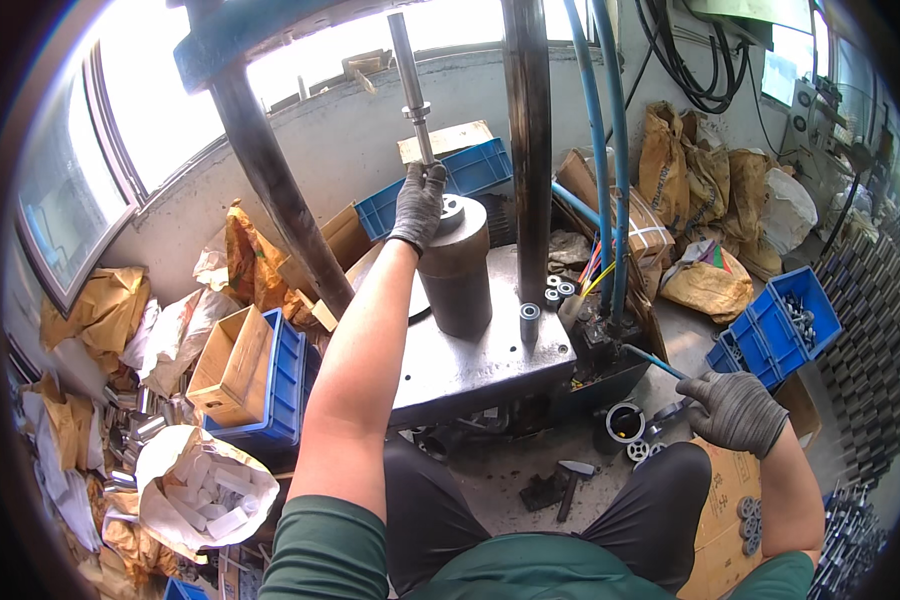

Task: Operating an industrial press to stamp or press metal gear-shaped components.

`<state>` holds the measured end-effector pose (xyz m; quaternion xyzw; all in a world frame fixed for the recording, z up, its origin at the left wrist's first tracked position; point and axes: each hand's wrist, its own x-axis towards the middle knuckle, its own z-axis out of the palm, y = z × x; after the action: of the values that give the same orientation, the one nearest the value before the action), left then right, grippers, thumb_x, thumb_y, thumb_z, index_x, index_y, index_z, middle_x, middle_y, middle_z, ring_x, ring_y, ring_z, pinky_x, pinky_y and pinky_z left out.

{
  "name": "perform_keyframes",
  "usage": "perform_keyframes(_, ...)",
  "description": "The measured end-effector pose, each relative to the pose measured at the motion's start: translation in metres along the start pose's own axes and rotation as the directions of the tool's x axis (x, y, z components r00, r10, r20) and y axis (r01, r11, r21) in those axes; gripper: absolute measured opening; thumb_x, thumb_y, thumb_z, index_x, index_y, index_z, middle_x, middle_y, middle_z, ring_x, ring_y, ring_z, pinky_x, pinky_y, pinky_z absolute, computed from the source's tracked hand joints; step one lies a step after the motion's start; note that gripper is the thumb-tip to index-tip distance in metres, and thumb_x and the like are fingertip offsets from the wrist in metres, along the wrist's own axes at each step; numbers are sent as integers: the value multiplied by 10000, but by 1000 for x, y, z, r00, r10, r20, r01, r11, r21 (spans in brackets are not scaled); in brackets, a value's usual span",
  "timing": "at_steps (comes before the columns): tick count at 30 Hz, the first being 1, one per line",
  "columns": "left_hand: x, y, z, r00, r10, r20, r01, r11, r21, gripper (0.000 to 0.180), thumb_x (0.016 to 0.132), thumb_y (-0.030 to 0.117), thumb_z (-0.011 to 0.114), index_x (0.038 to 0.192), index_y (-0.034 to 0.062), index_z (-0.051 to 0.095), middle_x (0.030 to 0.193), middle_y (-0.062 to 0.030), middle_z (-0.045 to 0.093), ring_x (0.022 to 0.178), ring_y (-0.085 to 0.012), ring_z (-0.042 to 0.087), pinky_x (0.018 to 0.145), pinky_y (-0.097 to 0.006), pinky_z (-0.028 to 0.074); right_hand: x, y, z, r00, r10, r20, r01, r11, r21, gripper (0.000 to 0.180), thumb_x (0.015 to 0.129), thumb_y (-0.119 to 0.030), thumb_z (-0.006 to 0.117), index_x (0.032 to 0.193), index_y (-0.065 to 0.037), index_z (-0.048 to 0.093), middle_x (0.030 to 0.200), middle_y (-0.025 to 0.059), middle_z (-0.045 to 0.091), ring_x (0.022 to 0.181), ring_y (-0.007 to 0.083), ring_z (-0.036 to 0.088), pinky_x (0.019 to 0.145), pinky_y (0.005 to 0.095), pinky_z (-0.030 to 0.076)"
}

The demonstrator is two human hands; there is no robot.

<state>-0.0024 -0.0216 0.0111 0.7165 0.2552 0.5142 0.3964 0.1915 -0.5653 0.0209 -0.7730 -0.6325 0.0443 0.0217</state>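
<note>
My left hand (420, 205), in a dark grey glove, is closed around the lower end of a stepped steel shaft (410, 75), which stands nearly upright with a slight lean. Just beside that hand, a round metal part with holes (452, 211) sits on top of a thick, dark steel cylinder (462, 295). The cylinder stands on a flat steel press table (450, 365). At the right, my gloved right hand (738, 412) is closed on the end of a thin blue lever (655, 361) that comes out of the machine. The fingertips around the lever are partly hidden.
Dark press columns (528, 150) rise behind the table, beside blue pipes (618, 170). A small steel bushing (530, 322) stands near the table's right edge. Blue crates (785, 325) lie at the right; a wooden box (232, 370) and a white sack (205, 490) are left. A hammer (572, 487) lies on the floor.
</note>
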Motion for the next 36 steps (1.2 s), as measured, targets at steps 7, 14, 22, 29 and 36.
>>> perform_keyframes(7, -1, 1, 0, 1000, -11, 20, 12, 1000, -6, 283, 1111, 351, 661, 1128, 69, 655, 867, -34, 681, 687, -120, 587, 649, -319, 504, -22, 0, 23, 993, 13, 120, -19, 999, 49, 428, 910, -324, 654, 1270, -111, 745, 1027, 207, 766, 965, 398, 744, 888, 508, 590)
perform_keyframes(14, 0, -1, -2, 999, -31, 11, 31, 998, 54, 257, 1093, 298, 689, 1116, 43, 685, 899, -58, 727, 732, -134, 639, 719, -326, 537, -54, -7, 60, 981, 118, 153, -134, 986, 101, 325, 887, -315, 652, 1091, -103, 791, 1023, 181, 779, 955, 393, 750, 880, 517, 592)
perform_keyframes(22, -5, 7, -4, 999, -42, -16, 45, 977, 207, 278, 1032, 292, 751, 1074, 18, 731, 855, -103, 743, 752, -185, 677, 754, -366, 562, -55, -9, 62, 989, 131, 76, -139, 983, 116, 266, 888, -311, 652, 953, -76, 758, 910, 186, 759, 882, 404, 743, 812, 534, 580)
perform_keyframes(29, -5, 8, -1, 1000, -13, -3, 13, 998, -69, 240, 1074, 275, 712, 1070, 35, 720, 775, -26, 660, 679, -115, 597, 667, -314, 512, -55, -10, 62, 993, 121, -3, -119, 985, 121, 257, 893, -297, 645, 928, -63, 746, 860, 210, 738, 836, 428, 732, 787, 543, 577)
perform_keyframes(36, -7, 14, -7, 999, -42, -8, 43, 992, 121, 251, 1041, 266, 762, 1020, 19, 727, 786, -50, 689, 704, -118, 619, 691, -327, 524, -55, -14, 60, 987, 158, 37, -161, 981, 111, 252, 889, -287, 644, 930, -61, 747, 851, 206, 732, 836, 422, 729, 784, 536, 574)
